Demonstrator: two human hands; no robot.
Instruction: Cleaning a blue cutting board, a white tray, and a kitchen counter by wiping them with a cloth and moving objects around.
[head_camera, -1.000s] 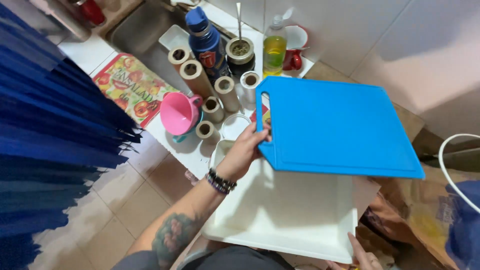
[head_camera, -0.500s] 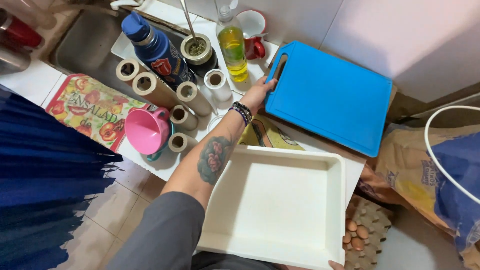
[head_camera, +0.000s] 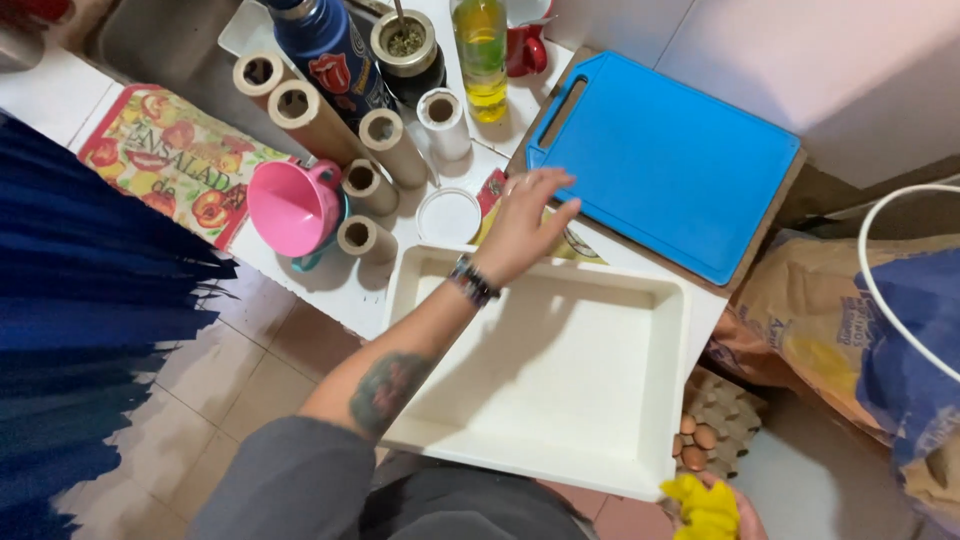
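Above the white surface (head_camera: 345, 290), the left hand (head_camera: 525, 225) is hovering with its fingers spread and slightly curled, holding nothing; its fingertips are lying just beside the near edge of the blue cutting board (head_camera: 665, 165), and whether they are touching it cannot be told. That board is lying flat at the far right of the surface, handle slot toward the sink end. Under the forearm, a large white rectangular tray (head_camera: 560, 370) is sitting empty, its near edge hanging out past the surface toward the person.

Judging by this, the work looks to be at the stage of arranging board and tray, with the hand hanging between them; any grasp of either would call for the fingers to close on an edge.

At the bottom right corner, the right hand (head_camera: 735, 505) is only partly showing, seemingly wrapped around something yellow (head_camera: 705, 505), a cloth or glove perhaps; how firmly it is closing cannot be told. Brown eggs (head_camera: 695, 445) are lying in a carton just beside it. Cardboard tubes (head_camera: 370, 185) and a pink funnel (head_camera: 293, 207) are standing left of the tray.
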